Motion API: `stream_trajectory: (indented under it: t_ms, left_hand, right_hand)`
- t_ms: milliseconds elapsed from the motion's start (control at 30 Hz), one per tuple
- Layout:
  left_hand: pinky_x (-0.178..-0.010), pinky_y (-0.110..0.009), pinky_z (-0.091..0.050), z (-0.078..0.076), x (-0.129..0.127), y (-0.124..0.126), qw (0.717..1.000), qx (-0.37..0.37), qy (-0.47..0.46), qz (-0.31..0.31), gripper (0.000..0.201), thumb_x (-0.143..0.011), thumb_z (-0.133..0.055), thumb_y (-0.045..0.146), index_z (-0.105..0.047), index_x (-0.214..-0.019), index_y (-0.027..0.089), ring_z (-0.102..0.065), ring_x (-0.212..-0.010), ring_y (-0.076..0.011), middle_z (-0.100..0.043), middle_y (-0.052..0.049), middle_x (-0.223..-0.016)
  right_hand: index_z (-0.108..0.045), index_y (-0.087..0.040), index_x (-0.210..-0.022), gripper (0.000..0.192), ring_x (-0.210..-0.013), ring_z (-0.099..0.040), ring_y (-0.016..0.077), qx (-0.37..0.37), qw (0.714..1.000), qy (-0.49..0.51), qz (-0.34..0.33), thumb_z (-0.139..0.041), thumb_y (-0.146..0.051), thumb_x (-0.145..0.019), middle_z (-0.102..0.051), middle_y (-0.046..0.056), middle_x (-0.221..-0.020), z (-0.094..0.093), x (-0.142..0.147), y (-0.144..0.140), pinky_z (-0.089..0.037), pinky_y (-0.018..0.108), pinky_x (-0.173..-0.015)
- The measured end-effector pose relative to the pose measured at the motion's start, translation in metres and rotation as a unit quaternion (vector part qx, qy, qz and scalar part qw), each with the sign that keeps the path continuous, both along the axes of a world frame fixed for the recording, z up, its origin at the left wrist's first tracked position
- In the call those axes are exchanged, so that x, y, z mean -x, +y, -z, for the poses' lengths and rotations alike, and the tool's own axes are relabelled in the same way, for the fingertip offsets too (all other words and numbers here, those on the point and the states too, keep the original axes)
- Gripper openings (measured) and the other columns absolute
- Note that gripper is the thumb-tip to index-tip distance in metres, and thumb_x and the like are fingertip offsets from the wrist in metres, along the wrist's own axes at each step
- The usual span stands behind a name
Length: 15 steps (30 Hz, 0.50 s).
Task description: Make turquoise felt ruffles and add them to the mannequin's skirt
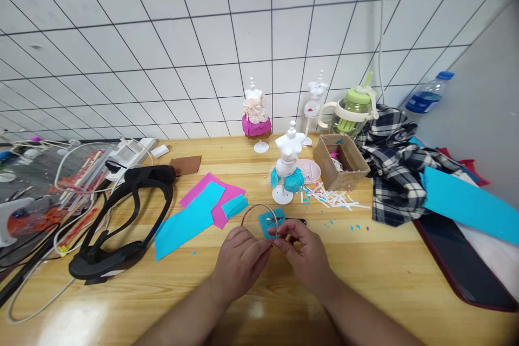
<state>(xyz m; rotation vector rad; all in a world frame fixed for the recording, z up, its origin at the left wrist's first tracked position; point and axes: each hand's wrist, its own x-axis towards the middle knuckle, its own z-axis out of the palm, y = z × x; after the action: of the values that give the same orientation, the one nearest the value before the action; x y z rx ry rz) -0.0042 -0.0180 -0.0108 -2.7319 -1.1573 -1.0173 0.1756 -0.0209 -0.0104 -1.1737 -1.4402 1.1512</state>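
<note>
My two hands meet above the near middle of the table. In my left hand is a thin hoop that looks like a narrow roll of tape. The fingers of my right hand pinch at the hoop's lower right side, touching my left fingertips; what lies between them is too small to make out. Just behind is a small blue paper square, with a black-handled tool lying across it. Beyond it stands a white mini dress form with blue crumpled puffs at its hips.
At the left lie a black headset, blue sheets and a magenta sheet. White paper strips, a cardboard box, a pink dish and a green-lidded bottle are on the right. A dressed form stands behind.
</note>
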Motion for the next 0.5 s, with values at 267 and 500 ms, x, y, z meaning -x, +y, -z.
stream_trajectory:
  t_ms: [267, 500]
  left_hand:
    - [-0.063, -0.029, -0.039, -0.0012, -0.0016, -0.0003, 1.0, -0.004, 0.003, -0.01, 0.011, -0.085, -0.059, 0.014, -0.06, -0.094, 0.02, -0.053, -0.059, -0.0144, -0.064, 0.001, -0.064]
    - [-0.061, -0.029, -0.04, -0.0018, -0.003, -0.0007, 1.0, -0.002, -0.003, -0.024, 0.013, -0.085, -0.06, 0.015, -0.06, -0.096, 0.021, -0.054, -0.058, -0.0147, -0.062, 0.002, -0.062]
  right_hand:
    - [-0.058, -0.022, -0.082, 0.009, -0.075, -0.066, 0.0149, -0.026, 0.999, -0.036, 0.02, -0.063, -0.03, -0.084, -0.071, 0.002, -0.089, 0.0041, 0.0003, -0.0019, -0.05, 0.024, -0.061]
    - [-0.064, -0.024, -0.091, 0.009, -0.073, -0.062, 0.0144, -0.086, 0.992, -0.072, 0.054, -0.062, -0.032, -0.086, -0.067, 0.002, -0.088, 0.0058, -0.0016, -0.0029, -0.048, 0.023, -0.057]
